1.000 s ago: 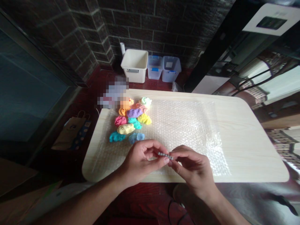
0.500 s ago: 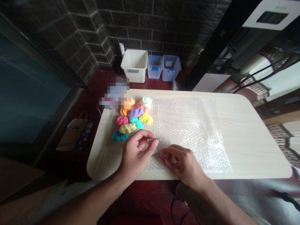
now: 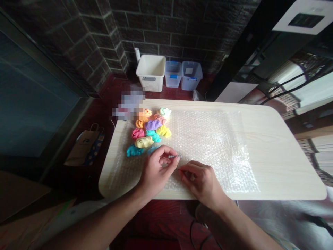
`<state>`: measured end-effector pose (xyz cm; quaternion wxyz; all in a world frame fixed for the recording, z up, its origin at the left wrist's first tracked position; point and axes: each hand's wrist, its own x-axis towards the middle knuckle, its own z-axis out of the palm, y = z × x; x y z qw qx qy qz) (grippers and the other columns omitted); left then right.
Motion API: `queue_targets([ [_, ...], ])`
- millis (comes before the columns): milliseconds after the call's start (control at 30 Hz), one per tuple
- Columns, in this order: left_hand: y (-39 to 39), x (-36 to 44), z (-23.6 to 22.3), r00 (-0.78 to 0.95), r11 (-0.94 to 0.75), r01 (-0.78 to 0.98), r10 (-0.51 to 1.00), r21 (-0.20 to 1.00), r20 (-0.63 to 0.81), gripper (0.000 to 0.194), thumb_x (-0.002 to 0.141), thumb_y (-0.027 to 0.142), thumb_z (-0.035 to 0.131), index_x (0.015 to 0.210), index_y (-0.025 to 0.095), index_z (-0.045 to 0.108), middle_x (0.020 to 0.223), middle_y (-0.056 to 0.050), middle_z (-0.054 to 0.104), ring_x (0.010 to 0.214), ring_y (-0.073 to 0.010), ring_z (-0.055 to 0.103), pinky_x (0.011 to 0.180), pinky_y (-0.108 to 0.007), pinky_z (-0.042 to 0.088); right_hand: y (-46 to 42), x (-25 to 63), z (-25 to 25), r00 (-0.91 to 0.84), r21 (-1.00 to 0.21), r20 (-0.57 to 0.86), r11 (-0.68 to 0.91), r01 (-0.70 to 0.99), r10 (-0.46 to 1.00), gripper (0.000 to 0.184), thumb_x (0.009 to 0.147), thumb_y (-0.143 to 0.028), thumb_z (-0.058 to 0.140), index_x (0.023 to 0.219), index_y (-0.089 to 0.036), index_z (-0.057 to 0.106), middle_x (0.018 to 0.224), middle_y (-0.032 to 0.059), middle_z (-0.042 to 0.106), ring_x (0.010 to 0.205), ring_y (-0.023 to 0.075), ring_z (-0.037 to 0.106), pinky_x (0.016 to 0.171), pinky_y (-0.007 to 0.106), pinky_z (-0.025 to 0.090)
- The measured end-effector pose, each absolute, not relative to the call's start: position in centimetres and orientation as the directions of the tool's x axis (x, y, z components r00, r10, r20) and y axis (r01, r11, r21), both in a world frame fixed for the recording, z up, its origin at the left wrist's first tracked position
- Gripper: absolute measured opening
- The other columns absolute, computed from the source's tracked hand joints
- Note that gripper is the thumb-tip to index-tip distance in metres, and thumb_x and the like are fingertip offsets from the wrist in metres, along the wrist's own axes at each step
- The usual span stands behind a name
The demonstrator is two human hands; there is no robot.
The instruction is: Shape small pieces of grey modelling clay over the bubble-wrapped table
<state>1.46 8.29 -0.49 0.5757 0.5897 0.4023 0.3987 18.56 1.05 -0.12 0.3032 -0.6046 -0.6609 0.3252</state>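
Observation:
My left hand (image 3: pixel 158 172) pinches a short, thin strand of what look like small grey beads (image 3: pixel 172 156) between thumb and forefinger. Beside it, my right hand (image 3: pixel 201 177) has thumb and forefinger pressed together; whatever they hold is too small to make out. Both hands are over a sheet of clear bubble wrap (image 3: pixel 208 139). Several soft, crumpled lumps lie beyond my left hand, among them a teal lump (image 3: pixel 134 150), a pale yellow lump (image 3: pixel 144 141), a purple lump (image 3: pixel 153 125) and a light blue lump (image 3: pixel 152 149) partly hidden by that hand.
The bubble wrap lies on a pale wooden table (image 3: pixel 281 156) with rounded corners. On the floor behind stand a white bin (image 3: pixel 151 69) and two clear plastic boxes, one being a blue-latched box (image 3: pixel 191 76). A brown paper bag (image 3: pixel 82 147) stands to the left.
The view has shifted slightly. My left hand has moved a little right, uncovering part of the light blue lump. My right fingertips have come together near the left hand.

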Motion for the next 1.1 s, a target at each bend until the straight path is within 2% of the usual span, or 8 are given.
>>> queue_targets([
  [233,8.57,1.65,-0.73,0.366,-0.036,0.051,0.930,0.998,0.015,0.007,0.092,0.023,0.071,0.094,0.019,0.066,0.092,-0.003,0.067,0.085,-0.0157,0.068,0.074,-0.024,0.056,0.93,18.68,0.55,-0.102,-0.778,-0.002,0.062,0.625,0.995,0.019,0.099,-0.018,0.057,0.086,-0.018,0.071,0.076,0.0027,0.062,0.062,0.0143,0.056,0.059,0.028,0.041],
  [733,8.69,1.82,-0.53,0.371,-0.046,0.073,0.929,0.996,0.016,0.007,0.092,0.023,0.071,0.092,0.018,0.065,0.089,-0.003,0.067,0.082,-0.0151,0.067,0.072,-0.024,0.055,0.88,18.78,0.38,-0.080,-0.749,-0.006,0.049,0.660,0.997,0.016,0.096,-0.014,0.059,0.083,-0.019,0.066,0.072,-0.0006,0.060,0.060,0.0134,0.053,0.059,0.027,0.037],
  [967,8.67,1.86,-0.59,0.379,-0.040,0.058,0.925,0.998,0.015,0.007,0.093,0.023,0.071,0.093,0.019,0.065,0.090,-0.002,0.066,0.082,-0.0149,0.067,0.073,-0.024,0.056,0.87,18.58,0.09,-0.103,-0.741,-0.013,0.060,0.669,0.995,0.015,0.098,-0.016,0.056,0.089,-0.018,0.068,0.078,0.0028,0.066,0.067,0.0160,0.060,0.063,0.028,0.041],
  [1100,8.61,1.85,-0.65,0.381,-0.053,0.062,0.924,0.997,0.026,0.007,0.093,0.022,0.071,0.093,0.019,0.065,0.090,-0.002,0.066,0.082,-0.0150,0.067,0.072,-0.024,0.056,0.78,18.31,-0.05,-0.075,-0.769,0.012,0.057,0.637,0.997,0.014,0.096,-0.016,0.060,0.085,-0.019,0.068,0.073,0.0006,0.062,0.060,0.0137,0.055,0.058,0.027,0.039],
])
